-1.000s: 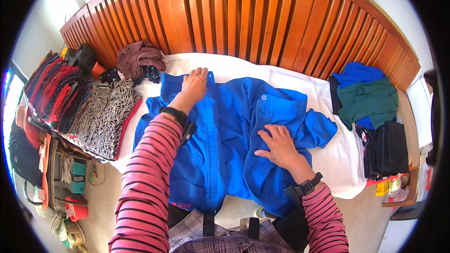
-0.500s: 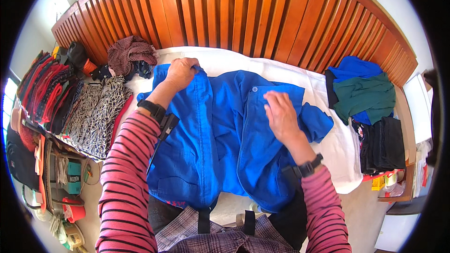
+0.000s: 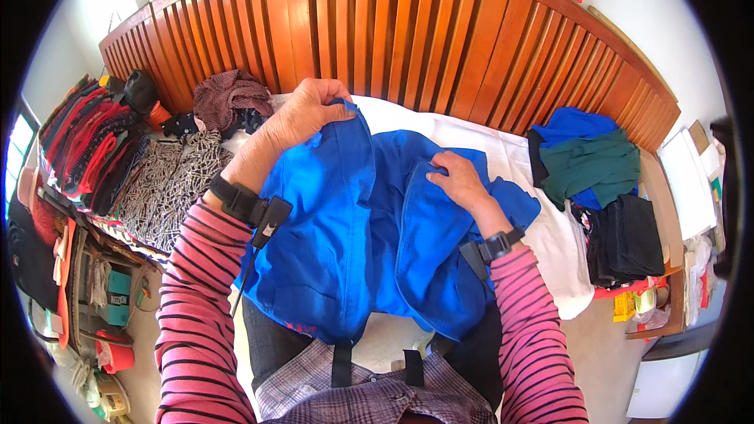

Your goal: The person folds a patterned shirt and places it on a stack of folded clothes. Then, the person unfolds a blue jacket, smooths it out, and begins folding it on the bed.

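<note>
A blue jacket with its front open lies spread on the white sheet, its lower edge hanging toward my lap. My left hand pinches the top of the left front panel and lifts it, so that the panel stands up in a fold. My right hand has thumb and fingers closed on the upper edge of the right front panel. Between the panels the inside of the jacket's back shows. A short blue sleeve reaches out to the right, past my right wrist. Red marks show on the lower left hem.
A white sheet covers the bed before a slatted wooden headboard. Folded clothes and a patterned garment lie at left, with a bunched brown cloth behind. At right are a green garment and black folded clothes.
My right hand has closed on the right panel's edge, which now folds over. My left hand has raised the left panel higher and shifted slightly right in the picture. The view has tilted a little.
</note>
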Demonstrator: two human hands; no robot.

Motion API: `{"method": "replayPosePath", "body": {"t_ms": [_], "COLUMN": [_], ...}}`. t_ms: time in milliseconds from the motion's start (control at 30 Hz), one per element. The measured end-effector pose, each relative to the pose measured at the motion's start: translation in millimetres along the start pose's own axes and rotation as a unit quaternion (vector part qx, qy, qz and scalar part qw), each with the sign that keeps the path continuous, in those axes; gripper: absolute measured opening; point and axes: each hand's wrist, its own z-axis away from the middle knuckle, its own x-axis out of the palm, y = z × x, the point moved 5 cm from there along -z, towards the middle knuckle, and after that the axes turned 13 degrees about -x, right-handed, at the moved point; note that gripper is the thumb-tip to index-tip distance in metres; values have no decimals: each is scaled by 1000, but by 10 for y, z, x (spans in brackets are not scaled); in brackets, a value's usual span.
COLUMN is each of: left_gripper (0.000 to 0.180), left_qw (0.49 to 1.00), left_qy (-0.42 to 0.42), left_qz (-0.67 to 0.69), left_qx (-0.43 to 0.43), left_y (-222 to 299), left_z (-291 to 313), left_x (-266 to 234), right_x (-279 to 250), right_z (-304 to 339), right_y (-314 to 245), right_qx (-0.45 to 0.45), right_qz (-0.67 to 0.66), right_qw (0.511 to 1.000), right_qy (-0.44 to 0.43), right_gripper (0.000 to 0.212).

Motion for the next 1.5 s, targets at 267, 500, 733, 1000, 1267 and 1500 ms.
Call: {"method": "replayPosePath", "body": {"t_ms": [267, 500, 733, 1000, 1267, 1500], "left_gripper": [14, 11, 12, 13, 11, 13], "left_qw": [992, 998, 985, 967, 958, 957], "left_qy": [-108, -27, -91, -89, -136, -146], "left_qz": [55, 11, 144, 237, 245, 243], "left_qx": [34, -55, -5, -36, -64, -54], "left_y": [-86, -823, -858, -995, -1082, -1061], "left_z": [186, 131, 173, 259, 248, 247], "left_x": [596, 1026, 1171, 1198, 1236, 1245], "right_x": [-502, -186, 0, 97, 175, 144], "right_z": [408, 336, 306, 280, 284, 291], "right_y": [-520, -476, -568, -722, -742, -754], "right_qx": [-39, -55, -43, -59, -55, -64], "right_qz": [-408, -103, -164, -232, -244, -252], "right_qw": [912, 992, 985, 971, 968, 966], "right_qy": [7, 39, 15, -24, -18, -7], "right_gripper": [18, 32, 26, 18, 16, 14]}}
